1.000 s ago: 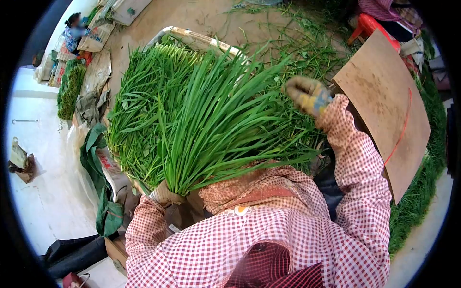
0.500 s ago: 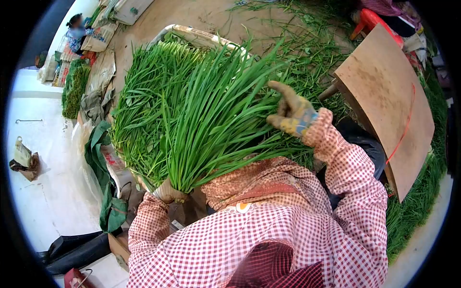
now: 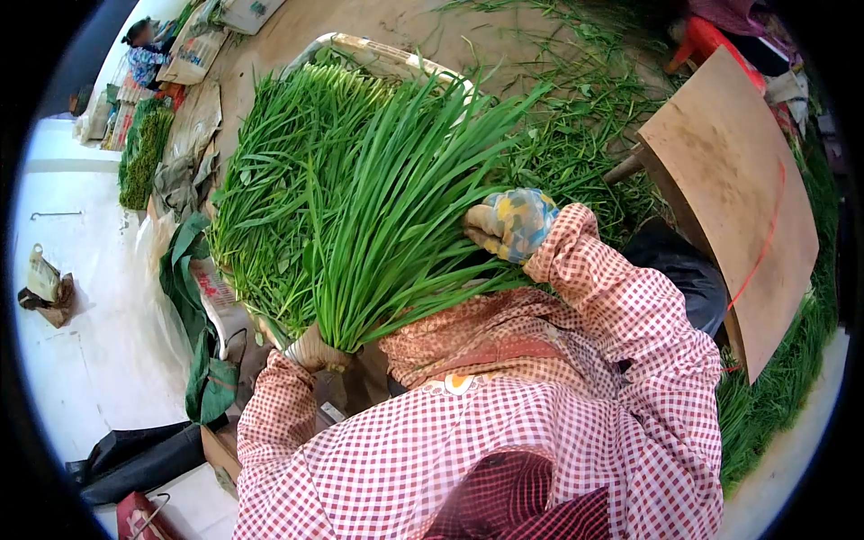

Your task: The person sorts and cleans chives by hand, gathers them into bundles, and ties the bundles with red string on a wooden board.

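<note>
My gloved left hand [image 3: 317, 351] is closed round the stem ends of a large bunch of chives [image 3: 382, 216], whose long green leaves fan out up and to the right. At the right side of the fan, my right hand [image 3: 515, 223], in a yellow-and-blue patterned glove, has its fingers bent together on the outer leaves. How many blades it grips is hidden. Behind the bunch lies a thick pile of more chives [image 3: 270, 162] in a container with a pale rim [image 3: 405, 56].
Loose green trimmings [image 3: 585, 126] litter the floor. A brown board [image 3: 729, 198] with a red cord stands at the right, near a red stool [image 3: 715, 40]. Dark green cloth [image 3: 184, 270] hangs at the left. Another person [image 3: 144, 58] sits at the far upper left.
My right hand has moved left onto the leaves, and its spread fingers have drawn together. My left hand keeps its hold on the stems.
</note>
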`<state>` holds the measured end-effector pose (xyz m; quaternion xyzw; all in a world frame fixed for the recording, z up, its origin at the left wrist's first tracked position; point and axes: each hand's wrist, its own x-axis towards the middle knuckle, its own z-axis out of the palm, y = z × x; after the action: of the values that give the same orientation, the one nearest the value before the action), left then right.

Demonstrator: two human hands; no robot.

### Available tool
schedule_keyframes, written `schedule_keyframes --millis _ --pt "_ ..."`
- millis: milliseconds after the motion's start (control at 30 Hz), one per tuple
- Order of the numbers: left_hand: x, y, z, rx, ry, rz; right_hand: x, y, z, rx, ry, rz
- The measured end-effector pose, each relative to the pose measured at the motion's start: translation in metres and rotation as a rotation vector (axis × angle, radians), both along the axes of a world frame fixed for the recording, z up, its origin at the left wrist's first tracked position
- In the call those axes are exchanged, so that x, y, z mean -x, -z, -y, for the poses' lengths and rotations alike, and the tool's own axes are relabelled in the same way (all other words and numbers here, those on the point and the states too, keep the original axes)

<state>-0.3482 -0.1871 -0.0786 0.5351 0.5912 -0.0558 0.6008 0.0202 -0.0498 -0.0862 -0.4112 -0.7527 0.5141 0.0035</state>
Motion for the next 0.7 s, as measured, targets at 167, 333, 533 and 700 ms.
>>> schedule_keyframes --millis 167,333,533,700 --pt "0.017 0.013 0.009 -0.345 0.355 0.028 -0.018 -0.011 -0.021 -0.017 0.155 0.391" --pt "-0.014 -0.059 -0.032 -0.031 -0.322 0.37 -0.119 0.021 -0.017 -0.242 0.809 0.289" --pt "-0.135 -0.128 -0.155 -0.191 -0.558 0.881 -0.18 0.036 0.026 0.103 1.154 -0.199" --pt "-0.282 -0.093 -0.257 -0.088 -0.604 1.182 -0.14 -0.039 0.067 0.513 0.838 -0.057"
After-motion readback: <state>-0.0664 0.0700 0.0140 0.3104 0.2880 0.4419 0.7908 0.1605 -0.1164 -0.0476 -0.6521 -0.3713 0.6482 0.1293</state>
